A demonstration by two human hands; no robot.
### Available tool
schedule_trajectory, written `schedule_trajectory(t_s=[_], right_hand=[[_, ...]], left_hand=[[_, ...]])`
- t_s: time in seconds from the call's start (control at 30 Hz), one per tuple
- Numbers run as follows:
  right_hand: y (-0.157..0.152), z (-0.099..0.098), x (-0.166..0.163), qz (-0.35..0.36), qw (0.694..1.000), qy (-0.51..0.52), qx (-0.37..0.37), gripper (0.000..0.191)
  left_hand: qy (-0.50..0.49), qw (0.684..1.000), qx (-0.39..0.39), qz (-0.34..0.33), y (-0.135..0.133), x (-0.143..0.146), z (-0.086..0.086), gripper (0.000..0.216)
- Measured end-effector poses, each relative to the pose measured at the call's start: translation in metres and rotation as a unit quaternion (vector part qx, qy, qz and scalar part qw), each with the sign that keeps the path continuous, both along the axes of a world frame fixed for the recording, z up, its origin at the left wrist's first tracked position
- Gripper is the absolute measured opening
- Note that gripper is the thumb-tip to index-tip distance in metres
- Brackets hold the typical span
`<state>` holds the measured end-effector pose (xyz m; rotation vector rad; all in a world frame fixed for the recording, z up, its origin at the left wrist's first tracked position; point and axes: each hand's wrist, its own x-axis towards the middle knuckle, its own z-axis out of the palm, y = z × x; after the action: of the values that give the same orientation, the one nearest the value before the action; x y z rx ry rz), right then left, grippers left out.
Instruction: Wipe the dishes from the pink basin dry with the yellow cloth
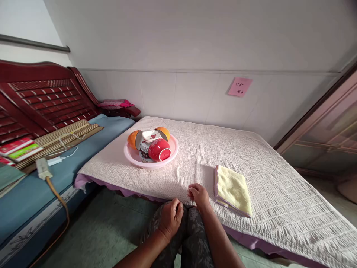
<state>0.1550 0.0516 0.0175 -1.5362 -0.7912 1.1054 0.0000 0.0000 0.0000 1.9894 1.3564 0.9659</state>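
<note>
Pale wall panels (pixel 189 96) are standing behind a table whose white quilted cover (pixel 217 145) is spreading in shallow wrinkles toward the person. Near the right hand (pixel 199 195), a folded yellow towel (pixel 232 190) is lying flat on that cover, just beyond the wrist side; it is looking light, soft and floppy, so a pinch at a corner or a flat grip across the folded edge should be suiting it. Farther off to the left, a pink basin (pixel 174 149) is holding heavier, touchier goods: a red bowl (pixel 159 149) tipping on its side, a stack of plates (pixel 145 147), a small white dish (pixel 151 135) sitting on top, and two orange bowls (pixel 132 140) leaning outward. Their glaze is probably making them slippery and breakable, so they should be wanting a firm hold at the rim or foot, one by one, while the basin should be asking for both sides of its lip. Left hand (pixel 172 215) is curling into a loose fist at the knee, though whether it is touching the trousers (pixel 195 238) is hard to tell; the right is resting half-curled at the table's edge, gripping nothing.
</note>
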Motion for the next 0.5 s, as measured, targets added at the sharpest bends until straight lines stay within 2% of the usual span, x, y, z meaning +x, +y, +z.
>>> schedule_trajectory(t_s=[0.1,0.17,0.27,0.37,0.43,0.5], right_hand=[[0.000,0.002,0.000,0.001,1.000,0.007,-0.003,0.019],[0.000,0.002,0.001,0.000,1.000,0.011,-0.003,0.021],[-0.001,0.001,0.001,-0.001,1.000,0.019,-0.001,0.024],[0.000,0.000,0.001,-0.001,1.000,0.026,0.000,0.025],[0.000,-0.001,0.002,0.000,1.000,0.030,0.001,0.025],[0.001,-0.002,0.002,0.000,0.999,0.032,0.002,0.025]], left_hand=[[-0.051,0.999,-0.014,-0.007,0.010,-0.005,0.001,0.028],[-0.095,0.995,0.006,0.013,0.027,-0.013,0.010,0.026],[-0.148,0.978,0.081,0.118,0.065,-0.036,0.035,0.017],[-0.157,0.967,0.114,0.165,0.109,-0.063,0.065,0.015],[-0.158,0.961,0.131,0.188,0.133,-0.077,0.082,0.021],[-0.139,0.958,0.150,0.202,0.153,-0.085,0.095,0.037]])
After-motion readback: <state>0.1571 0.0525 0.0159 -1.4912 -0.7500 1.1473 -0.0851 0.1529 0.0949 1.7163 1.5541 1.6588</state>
